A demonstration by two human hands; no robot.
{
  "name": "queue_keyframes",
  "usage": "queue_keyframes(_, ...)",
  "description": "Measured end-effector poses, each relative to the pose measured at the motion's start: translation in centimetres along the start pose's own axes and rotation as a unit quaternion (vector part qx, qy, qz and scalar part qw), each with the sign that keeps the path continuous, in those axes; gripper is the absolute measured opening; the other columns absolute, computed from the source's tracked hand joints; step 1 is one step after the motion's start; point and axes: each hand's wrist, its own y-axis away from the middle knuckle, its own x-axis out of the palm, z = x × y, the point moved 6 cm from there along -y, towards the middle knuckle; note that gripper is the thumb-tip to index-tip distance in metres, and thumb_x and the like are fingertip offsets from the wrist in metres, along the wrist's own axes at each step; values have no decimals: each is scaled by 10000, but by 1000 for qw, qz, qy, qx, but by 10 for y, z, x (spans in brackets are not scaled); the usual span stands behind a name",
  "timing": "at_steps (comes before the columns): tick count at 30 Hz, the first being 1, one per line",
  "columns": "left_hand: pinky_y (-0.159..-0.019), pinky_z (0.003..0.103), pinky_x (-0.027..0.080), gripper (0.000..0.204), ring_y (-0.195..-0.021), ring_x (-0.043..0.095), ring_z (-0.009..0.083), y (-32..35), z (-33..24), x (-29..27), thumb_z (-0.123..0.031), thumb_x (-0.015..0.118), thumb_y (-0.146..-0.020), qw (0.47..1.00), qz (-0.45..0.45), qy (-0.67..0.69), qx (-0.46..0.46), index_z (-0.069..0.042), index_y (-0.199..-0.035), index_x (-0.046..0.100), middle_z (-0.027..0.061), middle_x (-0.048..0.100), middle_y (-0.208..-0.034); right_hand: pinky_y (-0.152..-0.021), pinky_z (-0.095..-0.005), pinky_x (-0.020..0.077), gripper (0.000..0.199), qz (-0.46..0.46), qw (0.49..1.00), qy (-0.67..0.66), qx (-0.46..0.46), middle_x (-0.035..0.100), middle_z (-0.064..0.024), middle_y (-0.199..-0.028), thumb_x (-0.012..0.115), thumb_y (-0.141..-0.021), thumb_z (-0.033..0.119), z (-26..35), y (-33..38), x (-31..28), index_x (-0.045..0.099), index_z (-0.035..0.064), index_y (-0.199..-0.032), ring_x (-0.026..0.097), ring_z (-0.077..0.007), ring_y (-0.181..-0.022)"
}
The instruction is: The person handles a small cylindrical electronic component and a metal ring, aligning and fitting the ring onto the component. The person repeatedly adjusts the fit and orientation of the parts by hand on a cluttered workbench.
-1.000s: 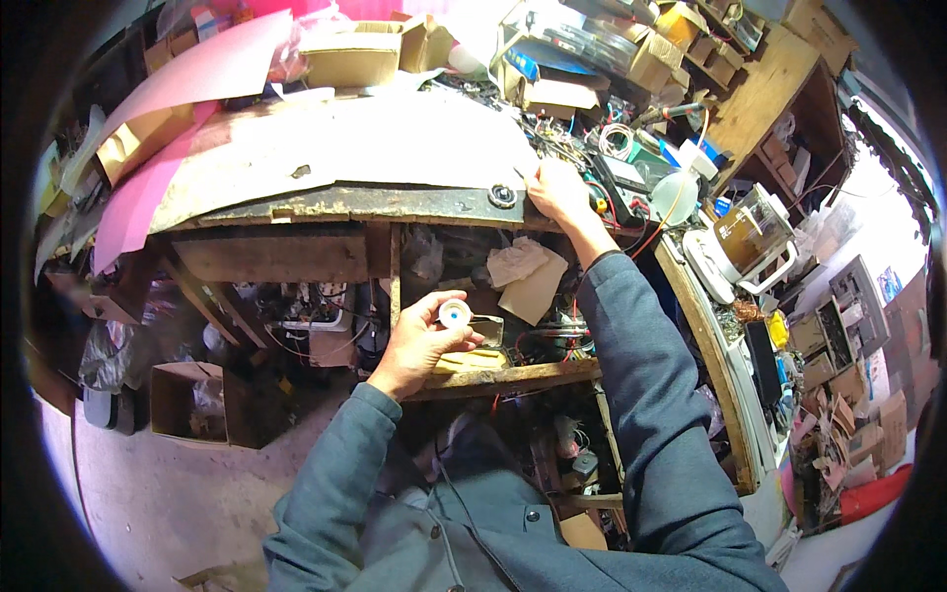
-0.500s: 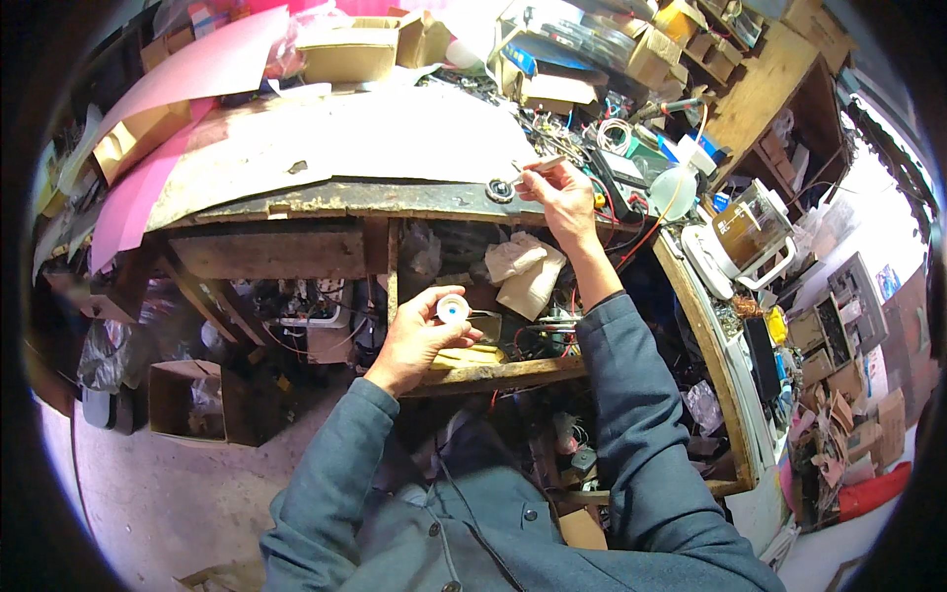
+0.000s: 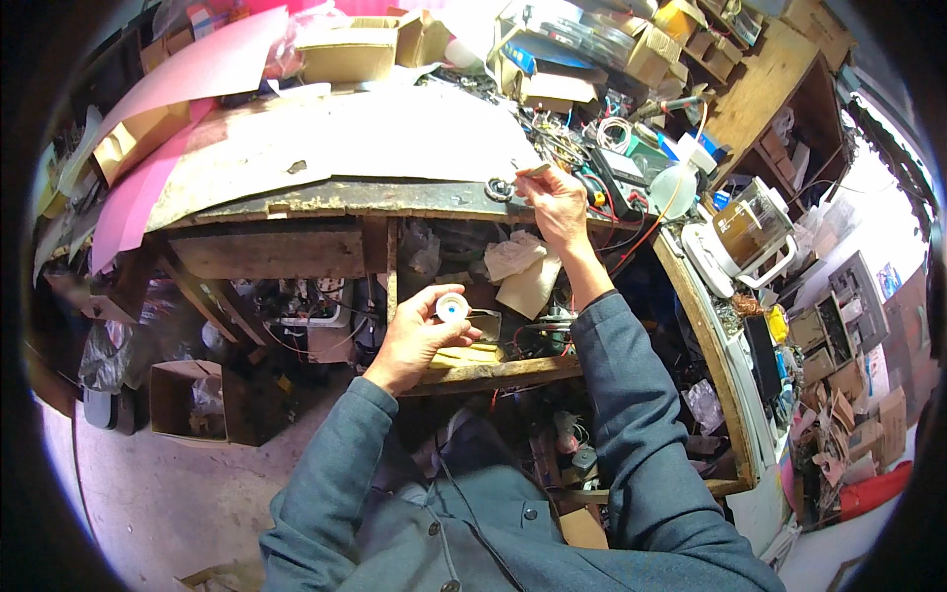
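Note:
In front of my body, my left hand (image 3: 409, 340) closes its thumb and fingers around a small round white piece (image 3: 452, 308) with a blue centre. The round face points up. Farther off, over the edge of the workbench (image 3: 345, 195), my right hand (image 3: 559, 205) pinches a slim silvery tool (image 3: 534, 171). Fingers cover much of that tool, and its exact kind cannot be made out. A small dark ring-shaped part (image 3: 499, 189) lies on the bench edge just left of the right fingertips. Whether the tool touches it is unclear.
Pale sheet board (image 3: 395, 128) covers the bench top, with pink sheets (image 3: 148, 197) at left. Tangled wires (image 3: 562, 138) and a black meter-like device (image 3: 621, 173) crowd the right. Below sits an open drawer (image 3: 493, 376). A glass jug (image 3: 747, 232) stands at far right.
My right hand has shifted slightly left and its tool has turned a little in the fingers. My left hand stays nearly still with the white piece.

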Motion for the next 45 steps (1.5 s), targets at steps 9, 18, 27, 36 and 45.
queue_keyframes(9,-795,329,617,510,-931,728,250,-1,0,0,-3,708,-896,1000,-2,-4,-4,-3,-1366,509,119,661,-1103,-653,-235,519,108,-9,1000,-12,-11,735,-14,-862,698,-916,52,-2,0,-1,738,62,-1016,682,-87,-757)
queue_keyframes(18,-801,332,610,566,-945,720,249,0,0,-2,16,695,-896,1000,-12,17,12,-9,-1408,455,123,646,-1131,-632,-242,559,103,-46,994,-99,-21,730,-63,-872,670,-950,61,18,13,-2,685,16,-1042,700,-113,-729)
queue_keyframes(27,-820,323,597,447,-950,717,239,-2,2,-3,9,714,-895,999,-17,25,39,-14,-1277,483,137,655,-1147,-702,-331,615,118,-24,947,-309,88,693,-153,-973,535,-1046,120,38,130,20,512,22,-1108,725,-222,-791)
queue_keyframes(36,-879,328,586,374,-980,714,236,-2,2,0,21,702,-901,1000,-17,-6,17,-2,-1230,527,105,658,-1105,-849,-276,579,172,-24,935,-348,68,706,-99,-1062,649,-945,-44,32,177,34,642,-2,-1111,702,-164,-948)
queue_keyframes(45,-890,327,582,395,-978,705,221,-3,3,-1,52,683,-891,1000,-14,-8,25,-11,-1254,543,96,658,-1092,-790,-247,542,180,-13,971,-241,-6,710,-56,-951,720,-872,-74,36,180,37,714,20,-1025,678,-127,-869)
